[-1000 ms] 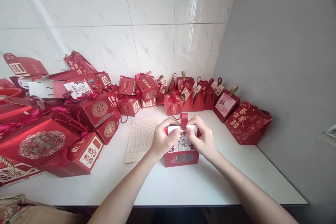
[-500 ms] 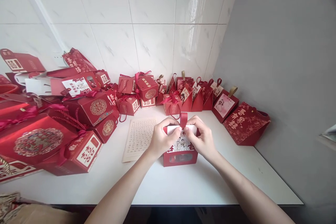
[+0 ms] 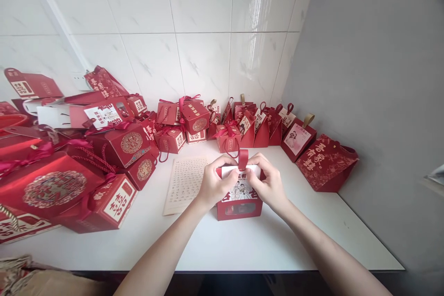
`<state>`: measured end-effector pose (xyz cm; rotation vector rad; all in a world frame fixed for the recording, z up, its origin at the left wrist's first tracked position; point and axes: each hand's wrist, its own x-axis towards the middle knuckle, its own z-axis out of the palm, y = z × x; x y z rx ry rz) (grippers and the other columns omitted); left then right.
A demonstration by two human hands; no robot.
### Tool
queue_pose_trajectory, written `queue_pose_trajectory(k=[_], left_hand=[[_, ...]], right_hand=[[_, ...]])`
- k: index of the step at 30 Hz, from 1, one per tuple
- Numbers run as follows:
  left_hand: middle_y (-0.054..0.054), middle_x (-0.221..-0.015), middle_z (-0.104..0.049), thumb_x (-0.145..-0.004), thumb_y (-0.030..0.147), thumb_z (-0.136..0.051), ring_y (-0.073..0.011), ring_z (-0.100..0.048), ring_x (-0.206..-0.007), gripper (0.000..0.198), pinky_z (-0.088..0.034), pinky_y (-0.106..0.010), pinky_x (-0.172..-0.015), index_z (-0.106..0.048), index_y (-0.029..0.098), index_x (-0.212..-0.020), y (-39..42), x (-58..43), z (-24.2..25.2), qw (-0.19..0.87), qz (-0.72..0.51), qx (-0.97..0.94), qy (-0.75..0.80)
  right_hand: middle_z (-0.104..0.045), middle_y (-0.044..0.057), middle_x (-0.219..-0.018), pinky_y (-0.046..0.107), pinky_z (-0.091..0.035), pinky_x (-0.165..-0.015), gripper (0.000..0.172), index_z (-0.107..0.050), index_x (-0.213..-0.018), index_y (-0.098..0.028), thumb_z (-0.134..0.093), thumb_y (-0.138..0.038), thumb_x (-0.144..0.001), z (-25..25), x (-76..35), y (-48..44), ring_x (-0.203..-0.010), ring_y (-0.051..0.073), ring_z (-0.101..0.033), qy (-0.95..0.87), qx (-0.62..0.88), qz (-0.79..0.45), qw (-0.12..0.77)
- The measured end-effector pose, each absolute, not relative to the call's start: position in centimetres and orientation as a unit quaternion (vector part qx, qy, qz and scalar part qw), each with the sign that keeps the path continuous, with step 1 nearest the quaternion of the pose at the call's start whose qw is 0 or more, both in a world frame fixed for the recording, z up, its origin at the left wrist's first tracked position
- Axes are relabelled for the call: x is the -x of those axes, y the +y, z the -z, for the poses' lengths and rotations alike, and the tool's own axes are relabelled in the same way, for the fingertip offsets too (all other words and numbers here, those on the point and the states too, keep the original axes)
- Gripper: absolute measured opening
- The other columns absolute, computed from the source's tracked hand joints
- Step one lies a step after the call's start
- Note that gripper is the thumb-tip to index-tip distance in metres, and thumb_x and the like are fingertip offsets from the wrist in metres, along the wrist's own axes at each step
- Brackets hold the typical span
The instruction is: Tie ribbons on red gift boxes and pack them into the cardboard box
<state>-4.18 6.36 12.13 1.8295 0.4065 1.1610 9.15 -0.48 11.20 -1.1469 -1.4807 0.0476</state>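
A red gift box (image 3: 240,209) stands upright on the white table in front of me. Its front carries a white printed card with a cartoon couple and, lower down, a clear window. A red ribbon loop (image 3: 243,159) rises from the top edge. My left hand (image 3: 218,182) pinches the top at the left of the loop, thumb on the front and fingers behind. On the other side my right hand (image 3: 268,180) grips the top the same way, its thumb close to the left one. The fingers behind the box are partly hidden.
A large heap of red gift boxes (image 3: 55,187) covers the table's left side. More small boxes (image 3: 196,117) and peaked gift boxes (image 3: 261,127) line the tiled wall. A handwritten sheet (image 3: 183,185) lies left of my box. A grey wall (image 3: 378,101) borders the right.
Both hands keep their hold at the top of the gift box, with only slight shifts of the thumbs. The whole view has moved a little.
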Motion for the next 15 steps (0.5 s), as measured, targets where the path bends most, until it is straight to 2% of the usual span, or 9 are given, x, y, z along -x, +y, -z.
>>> queue_pose_trajectory(k=[10, 15], left_hand=[[-0.001, -0.07, -0.058, -0.071, 0.023, -0.056, -0.0145, -0.055, -0.068, 0.008, -0.044, -0.023, -0.063, -0.057, 0.015, -0.072, 6.17, 4.12, -12.29, 0.462, -0.472, -0.731, 0.173], [-0.002, -0.072, -0.058, -0.074, 0.025, -0.054, -0.014, -0.055, -0.067, 0.011, -0.043, -0.023, -0.06, -0.057, 0.015, -0.077, 6.21, 4.21, -12.04, 0.474, -0.467, -0.73, 0.152]], right_hand=[[-0.049, -0.001, -0.072, 0.025, -0.037, -0.059, 0.008, -0.053, -0.075, -0.02, -0.049, -0.018, -0.082, -11.16, -9.18, -0.52, -0.065, 0.014, -0.048, -0.637, 0.491, -0.017, 0.593], [-0.049, 0.0, -0.073, 0.026, -0.037, -0.058, 0.007, -0.053, -0.076, -0.02, -0.049, -0.017, -0.082, -11.06, -9.11, -0.43, -0.065, 0.014, -0.048, -0.638, 0.481, -0.019, 0.6]])
